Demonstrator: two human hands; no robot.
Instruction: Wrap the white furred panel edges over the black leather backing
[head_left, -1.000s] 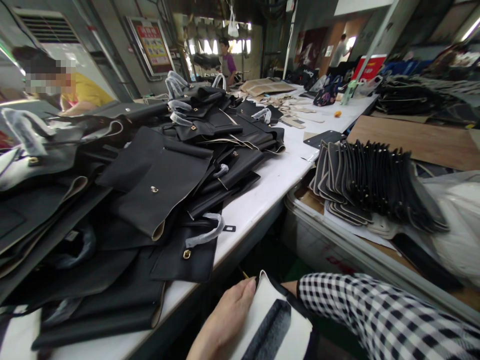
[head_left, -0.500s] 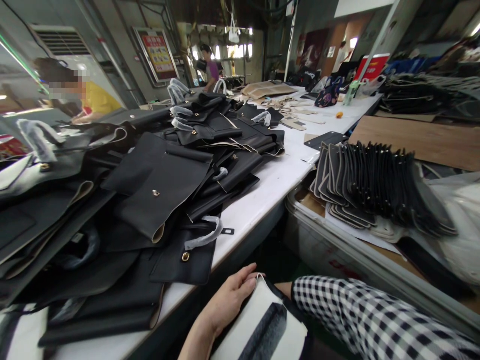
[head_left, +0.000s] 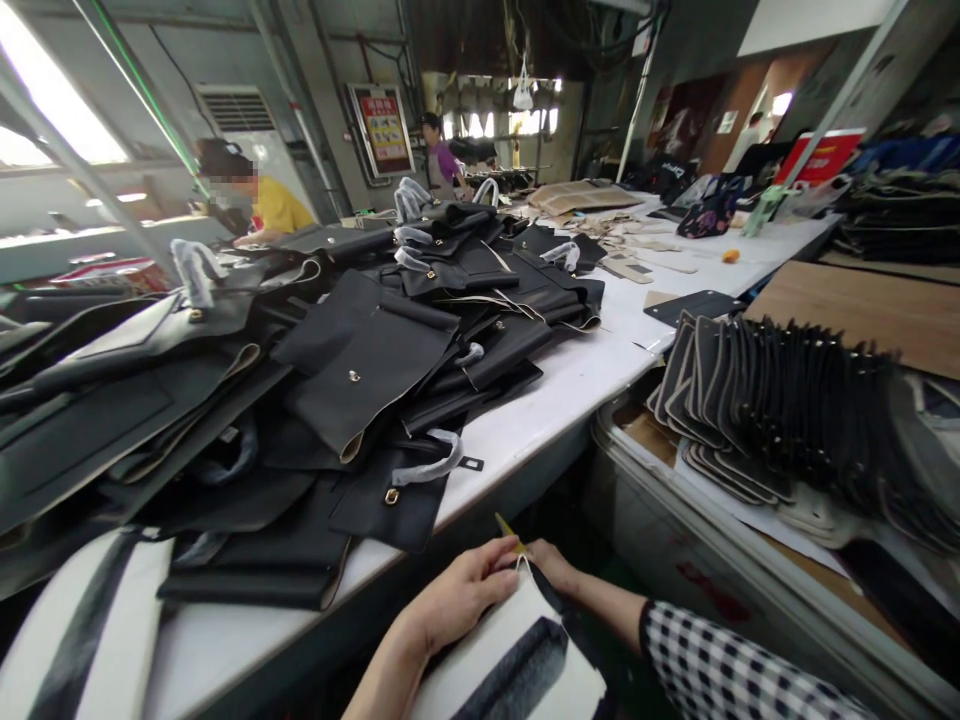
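Closest, at six o'clock, the left hand (head_left: 461,605) holds a white piece (head_left: 517,655) with a dark stripe; its thumb is on the piece by the top corner, and its other fingers reach past the edge; the right hand (head_left: 551,568) is just beside it, a bit toward five o'clock, partly behind the piece; I cannot tell what its fingers grip; a yellow pointed thing (head_left: 501,524) pokes out by the fingers of both hands; a black and white checked sleeve (head_left: 735,665) covers the right arm, between four and five o'clock.

At eight o'clock, another white piece (head_left: 82,620) with a dark stripe lies on the white bench (head_left: 517,420); a big messy pile of black bags (head_left: 375,360) fills the bench around nine o'clock; the closest bag has a gold buckle (head_left: 391,496) and a wrapped handle (head_left: 431,474).

At three o'clock, a row of black flaps (head_left: 780,400) leans over a tub (head_left: 637,520); farther off, at two o'clock, a flowery bag (head_left: 705,210) sits on the bench; at ten o'clock is a person in yellow (head_left: 281,205); near twelve, farther still, is a person in purple (head_left: 446,165).
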